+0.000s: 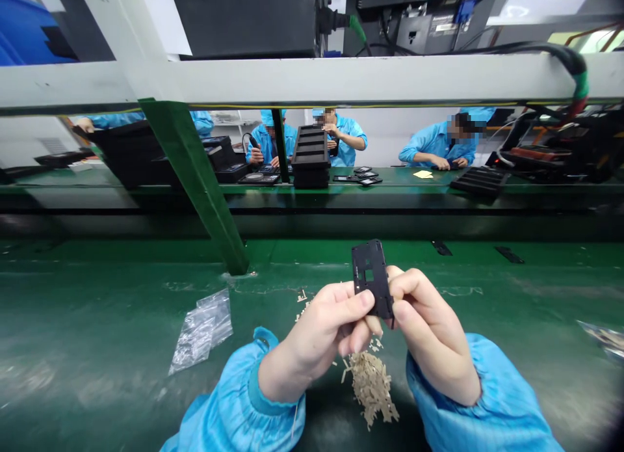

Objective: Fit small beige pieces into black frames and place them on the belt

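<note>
A thin black plastic housing (371,270), with small cut-outs and holes, is raised above the green bench and tilted. My left hand (336,319) grips its lower left part, thumb pressed on the face and fingers behind. At the housing's right edge, my right hand (426,322) pinches with thumb and forefinger; whether a small piece is also between those fingertips cannot be made out. Beneath my hands lies a heap of small beige flat pieces (370,387). A few more scattered pieces (302,297) lie beyond my left hand, partly hidden by it.
Clear plastic bags (205,328) lie to the left, another bag (607,338) at the far right. Two thin black parts (509,254) rest towards the back. A green post (195,185) slants down to the bench. Across the ledge, co-workers in blue (441,146) work near stacked black trays (311,156).
</note>
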Motion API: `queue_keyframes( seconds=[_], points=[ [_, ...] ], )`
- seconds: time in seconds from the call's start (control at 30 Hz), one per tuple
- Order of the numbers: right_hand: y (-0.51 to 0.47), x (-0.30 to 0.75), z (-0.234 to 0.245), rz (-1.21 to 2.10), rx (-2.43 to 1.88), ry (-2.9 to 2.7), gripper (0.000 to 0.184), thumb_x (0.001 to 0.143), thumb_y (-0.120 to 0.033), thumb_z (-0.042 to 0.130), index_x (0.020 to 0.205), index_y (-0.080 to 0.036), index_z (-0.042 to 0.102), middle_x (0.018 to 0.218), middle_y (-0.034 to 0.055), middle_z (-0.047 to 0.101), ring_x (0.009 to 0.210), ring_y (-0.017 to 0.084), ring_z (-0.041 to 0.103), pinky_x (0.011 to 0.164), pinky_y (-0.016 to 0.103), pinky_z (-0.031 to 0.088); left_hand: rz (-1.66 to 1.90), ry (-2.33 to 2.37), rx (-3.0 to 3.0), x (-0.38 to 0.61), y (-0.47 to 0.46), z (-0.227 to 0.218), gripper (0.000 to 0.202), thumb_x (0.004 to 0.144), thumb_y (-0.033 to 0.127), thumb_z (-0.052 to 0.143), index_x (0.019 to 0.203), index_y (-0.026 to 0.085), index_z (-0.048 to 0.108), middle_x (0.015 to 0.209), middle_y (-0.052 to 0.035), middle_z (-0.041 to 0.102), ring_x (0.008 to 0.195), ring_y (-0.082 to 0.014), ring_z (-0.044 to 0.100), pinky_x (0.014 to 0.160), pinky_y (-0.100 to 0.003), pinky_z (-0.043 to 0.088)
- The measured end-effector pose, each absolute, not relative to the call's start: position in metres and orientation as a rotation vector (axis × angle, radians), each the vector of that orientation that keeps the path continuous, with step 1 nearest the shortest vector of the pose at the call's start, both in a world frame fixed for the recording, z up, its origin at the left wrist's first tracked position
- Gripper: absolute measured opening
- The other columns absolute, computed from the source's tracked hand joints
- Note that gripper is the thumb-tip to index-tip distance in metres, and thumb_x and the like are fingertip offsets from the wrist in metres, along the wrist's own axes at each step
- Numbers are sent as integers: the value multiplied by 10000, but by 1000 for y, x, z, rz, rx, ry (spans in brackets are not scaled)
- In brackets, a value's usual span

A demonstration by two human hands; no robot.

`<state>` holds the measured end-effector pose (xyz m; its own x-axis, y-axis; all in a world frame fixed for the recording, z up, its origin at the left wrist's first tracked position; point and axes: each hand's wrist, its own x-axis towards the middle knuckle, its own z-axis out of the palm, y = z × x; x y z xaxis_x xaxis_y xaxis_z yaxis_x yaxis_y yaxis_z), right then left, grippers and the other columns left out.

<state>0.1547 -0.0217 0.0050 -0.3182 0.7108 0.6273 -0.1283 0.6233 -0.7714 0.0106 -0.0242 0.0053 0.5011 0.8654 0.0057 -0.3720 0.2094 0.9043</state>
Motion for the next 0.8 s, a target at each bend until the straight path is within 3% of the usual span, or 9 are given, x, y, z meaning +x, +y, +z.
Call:
queue_keyframes(
  seconds=[0.13, 0.37, 0.8],
  points=[
    [-22, 154, 1, 922, -485, -1670, 190, 950, -341, 378, 801, -232, 419, 683, -9, 395, 632, 154, 383, 574, 286, 350, 933, 522, 1009, 13, -28, 5, 483, 750, 538, 566, 479, 138, 540, 290, 43, 360, 298, -55, 284, 397, -245, 178],
    [-21, 150, -4, 722, -559, -1672, 166, 957, -327, 354, 838, -239, 428, 701, -16, 397, 619, 143, 386, 570, 271, 336, 954, 336, 842, 21, -34, 3, 508, 836, 414, 531, 421, 122, 512, 295, 38, 334, 303, -46, 295, 399, -214, 214],
    [-11, 150, -11, 305, -555, -1769, 134, 960, -284, 319, 885, -222, 410, 700, -7, 422, 627, 150, 441, 561, 287, 345, 940, 234, 664, 24, -40, 6, 451, 891, 310, 451, 500, 108, 553, 287, 43, 315, 279, -51, 265, 393, -194, 238]
  ],
)
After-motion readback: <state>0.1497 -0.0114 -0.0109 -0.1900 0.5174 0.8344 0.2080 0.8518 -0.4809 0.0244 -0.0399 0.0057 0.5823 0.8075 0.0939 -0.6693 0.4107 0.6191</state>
